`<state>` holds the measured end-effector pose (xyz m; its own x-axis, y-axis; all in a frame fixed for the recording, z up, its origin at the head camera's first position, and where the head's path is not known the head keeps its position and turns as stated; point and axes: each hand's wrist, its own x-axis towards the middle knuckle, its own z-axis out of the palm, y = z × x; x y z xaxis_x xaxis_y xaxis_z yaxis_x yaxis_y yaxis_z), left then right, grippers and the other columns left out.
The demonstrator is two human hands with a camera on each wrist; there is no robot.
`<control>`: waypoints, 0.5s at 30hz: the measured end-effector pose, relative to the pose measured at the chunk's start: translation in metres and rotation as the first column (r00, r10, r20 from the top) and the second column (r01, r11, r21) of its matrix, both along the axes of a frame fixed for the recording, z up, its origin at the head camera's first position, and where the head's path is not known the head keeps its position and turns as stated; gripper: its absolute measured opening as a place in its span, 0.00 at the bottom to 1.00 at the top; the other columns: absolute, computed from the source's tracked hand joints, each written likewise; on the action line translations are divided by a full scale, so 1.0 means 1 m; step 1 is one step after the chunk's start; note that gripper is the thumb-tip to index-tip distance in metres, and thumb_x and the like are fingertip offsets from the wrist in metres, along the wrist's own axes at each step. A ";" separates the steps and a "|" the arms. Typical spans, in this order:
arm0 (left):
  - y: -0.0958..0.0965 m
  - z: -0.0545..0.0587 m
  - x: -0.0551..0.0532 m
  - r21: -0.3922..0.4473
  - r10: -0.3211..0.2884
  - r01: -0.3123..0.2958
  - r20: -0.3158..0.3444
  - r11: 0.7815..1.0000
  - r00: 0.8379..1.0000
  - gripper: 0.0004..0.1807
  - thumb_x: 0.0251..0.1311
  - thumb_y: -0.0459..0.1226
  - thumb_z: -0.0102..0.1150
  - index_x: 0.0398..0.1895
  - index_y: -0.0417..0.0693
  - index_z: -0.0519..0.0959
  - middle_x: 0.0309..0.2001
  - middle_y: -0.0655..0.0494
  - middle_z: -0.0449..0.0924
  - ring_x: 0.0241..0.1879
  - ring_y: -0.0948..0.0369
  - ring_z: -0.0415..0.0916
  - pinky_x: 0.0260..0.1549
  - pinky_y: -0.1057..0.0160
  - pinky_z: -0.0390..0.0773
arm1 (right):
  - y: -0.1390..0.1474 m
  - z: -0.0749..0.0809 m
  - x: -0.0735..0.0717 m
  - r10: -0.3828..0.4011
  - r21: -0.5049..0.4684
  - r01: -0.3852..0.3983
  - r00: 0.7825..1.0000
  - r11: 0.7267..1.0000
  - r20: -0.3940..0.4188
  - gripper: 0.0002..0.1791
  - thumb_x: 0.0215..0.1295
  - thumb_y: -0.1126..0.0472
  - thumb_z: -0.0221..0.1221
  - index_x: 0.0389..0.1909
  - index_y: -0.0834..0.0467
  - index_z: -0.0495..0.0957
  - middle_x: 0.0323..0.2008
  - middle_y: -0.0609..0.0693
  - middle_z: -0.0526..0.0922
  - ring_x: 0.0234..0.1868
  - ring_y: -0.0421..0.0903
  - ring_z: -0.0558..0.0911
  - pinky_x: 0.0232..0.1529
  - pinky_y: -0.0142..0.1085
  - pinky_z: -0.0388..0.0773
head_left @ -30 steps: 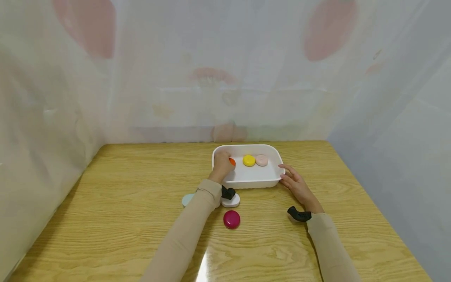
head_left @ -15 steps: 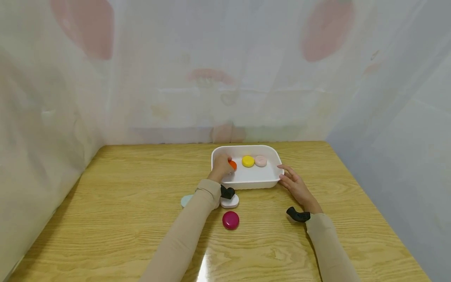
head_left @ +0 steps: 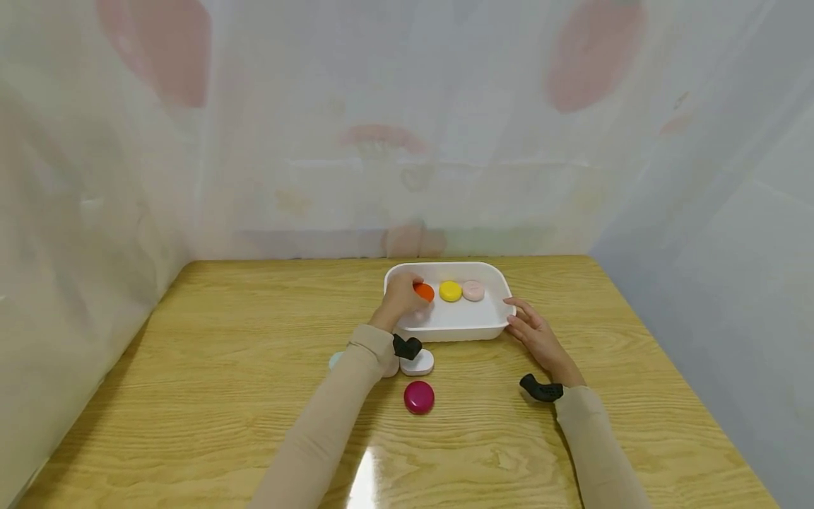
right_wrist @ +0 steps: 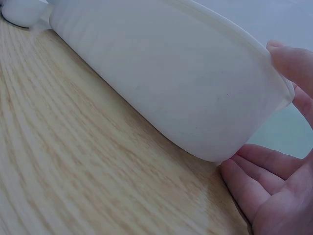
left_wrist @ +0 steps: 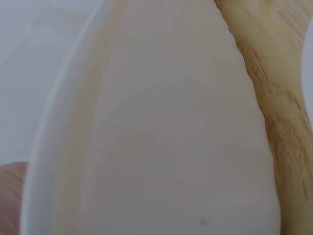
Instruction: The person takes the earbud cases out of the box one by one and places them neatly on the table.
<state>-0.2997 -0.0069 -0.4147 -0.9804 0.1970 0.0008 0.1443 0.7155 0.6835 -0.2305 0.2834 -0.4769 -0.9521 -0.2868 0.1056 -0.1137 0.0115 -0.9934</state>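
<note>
My left hand point(head_left: 403, 295) reaches into the left end of a white tray point(head_left: 454, 334) and holds an orange disc point(head_left: 424, 291) between thumb and fingers. The hand partly covers the disc. Beside it in the tray lie a glossy yellow disc point(head_left: 450, 290) and a pale pink disc point(head_left: 473, 290), side by side. At the tray's right end my right hand point(head_left: 537, 338) holds the corner. In the right wrist view, one digit point(right_wrist: 293, 63) lies over the rim and other fingers point(right_wrist: 244, 183) are low at the outer wall. The left wrist view mostly shows the tray's outer wall point(left_wrist: 171, 122).
In front of the tray, on the wooden table point(head_left: 254, 304), sit a white rounded piece point(head_left: 417, 363) and a magenta disc point(head_left: 419, 397). The left forearm partly hides a pale blue piece point(head_left: 335, 360) and a pinkish one point(head_left: 391, 367). Pale curtains point(head_left: 407, 191) hang behind.
The left hand has shifted slightly right inside the tray with the orange disc, which shows more now. My right hand and the tray stay about where they were.
</note>
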 end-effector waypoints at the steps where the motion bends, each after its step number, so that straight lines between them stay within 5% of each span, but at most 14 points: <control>1: -0.001 0.001 0.000 -0.001 -0.010 0.010 -0.012 1.000 1.000 0.27 0.47 0.32 0.71 0.54 0.36 0.79 0.56 0.43 0.80 0.58 0.50 0.74 0.64 0.57 0.72 | 0.000 0.000 0.000 0.002 -0.003 -0.002 1.000 1.000 -0.002 0.24 0.74 0.57 0.48 0.68 0.57 0.61 0.62 0.54 0.68 0.57 0.28 0.76 0.56 0.21 0.77; 5: -0.005 0.001 -0.001 0.003 -0.050 0.050 -0.052 0.999 0.997 0.28 0.45 0.32 0.73 0.54 0.36 0.79 0.56 0.43 0.81 0.59 0.50 0.75 0.65 0.57 0.72 | 0.000 0.000 0.000 0.007 -0.012 -0.007 1.000 1.000 -0.003 0.23 0.74 0.57 0.48 0.67 0.56 0.62 0.58 0.46 0.70 0.57 0.28 0.77 0.56 0.21 0.77; 15: -0.016 0.011 0.009 0.052 -0.147 0.152 -0.084 0.987 0.986 0.30 0.46 0.34 0.74 0.56 0.36 0.78 0.54 0.43 0.82 0.54 0.51 0.78 0.59 0.56 0.76 | -0.002 0.001 -0.001 0.007 -0.002 -0.007 1.000 1.000 0.002 0.23 0.74 0.55 0.48 0.67 0.54 0.62 0.62 0.51 0.68 0.57 0.27 0.76 0.56 0.21 0.76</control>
<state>-0.2904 -0.0226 -0.4038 -0.9363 0.3387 0.0930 0.3020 0.6412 0.7054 -0.2312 0.2815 -0.4755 -0.9502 -0.2936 0.1047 -0.1122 0.0087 -0.9936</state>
